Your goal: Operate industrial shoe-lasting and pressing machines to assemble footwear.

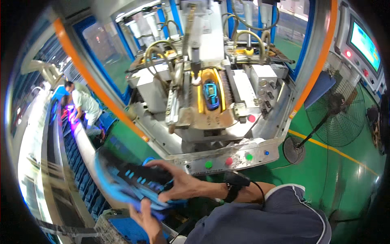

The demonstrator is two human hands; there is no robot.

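Observation:
A black sports shoe (136, 177) with light-blue loops and a blue sole is held up at the lower left, its far end smeared by motion. My right hand (174, 181) grips it around the heel and ankle opening, thumb and fingers on opposite sides. My left hand (147, 219) is below, with its thumb and fingertips against the shoe's lower edge; part of its grip is hidden. Ahead of me, a blue shoe-shaped piece (211, 96) sits between yellow side bars on the brown bed (212, 118) of a machine.
Colored push buttons (229, 161) line the machine's front ledge. Orange posts (315, 61) frame its opening. At left runs a conveyor (75, 162), with a person (85, 103) bent beside it. A black fan (335, 103) and a lit control screen (365, 46) are at right.

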